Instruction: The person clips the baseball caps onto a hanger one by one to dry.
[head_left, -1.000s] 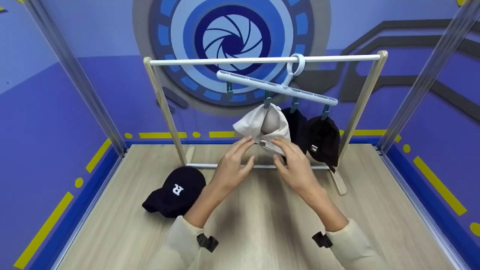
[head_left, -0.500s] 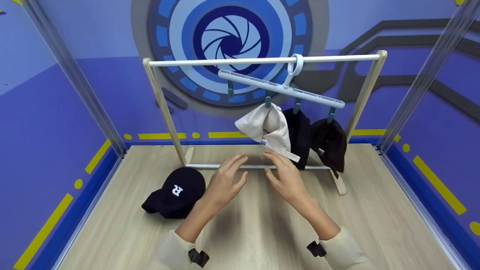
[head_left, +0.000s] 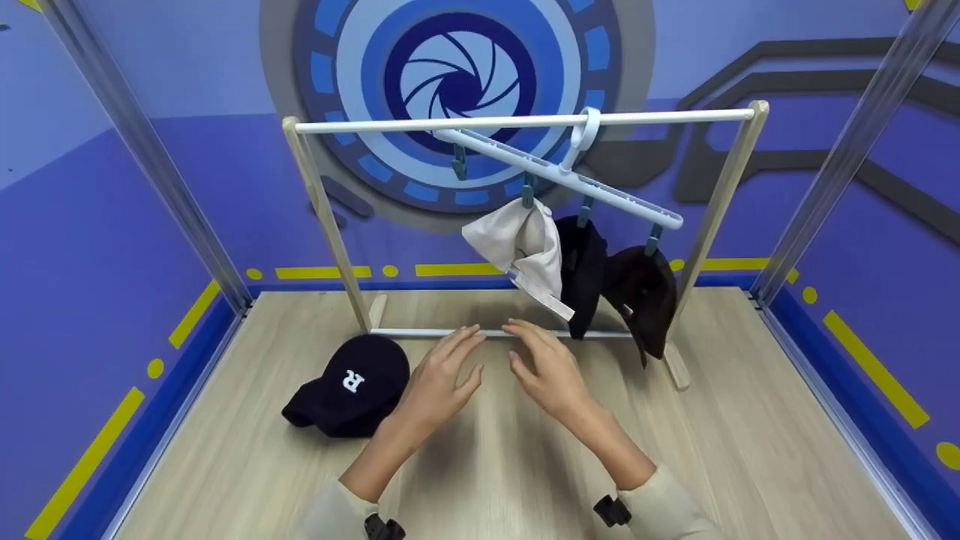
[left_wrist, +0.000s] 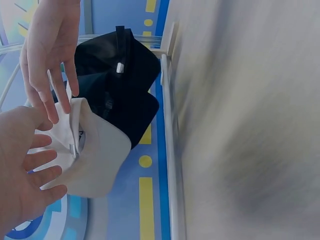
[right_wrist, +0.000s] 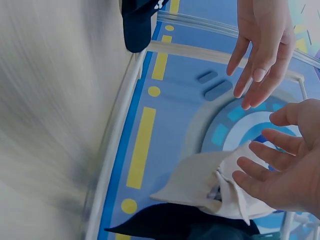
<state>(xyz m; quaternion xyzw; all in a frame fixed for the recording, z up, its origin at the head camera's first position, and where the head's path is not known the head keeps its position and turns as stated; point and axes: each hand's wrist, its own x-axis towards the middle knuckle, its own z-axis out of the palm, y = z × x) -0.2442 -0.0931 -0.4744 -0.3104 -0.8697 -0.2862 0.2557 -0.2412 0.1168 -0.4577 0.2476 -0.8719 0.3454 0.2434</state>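
Note:
A white cap [head_left: 525, 244] hangs by a clip from a pale blue hanger [head_left: 570, 178]. To its right two dark caps hang from further clips, a black cap [head_left: 579, 259] and a dark brown-black cap [head_left: 643, 289]. My left hand [head_left: 442, 375] and right hand [head_left: 551, 375] hover side by side below and in front of the white cap. Both are apart from it in the head view, fingers extended and holding nothing. On the table, left of my left hand, lies a navy cap [head_left: 356, 386] with a white letter R.
The hanger's ring hook sits on the white top rail [head_left: 435, 124] of a small wooden-sided rack. A lower bar [head_left: 420, 331] runs just above the table [head_left: 780, 420]. One dark clip [head_left: 459, 163] at the hanger's left end holds nothing. Painted walls and metal posts enclose the table.
Both hands have drawn back from the white cap, down towards me. The hanger has turned and tilted more, its right end lower, and the caps have swung with it. The navy cap stays put.

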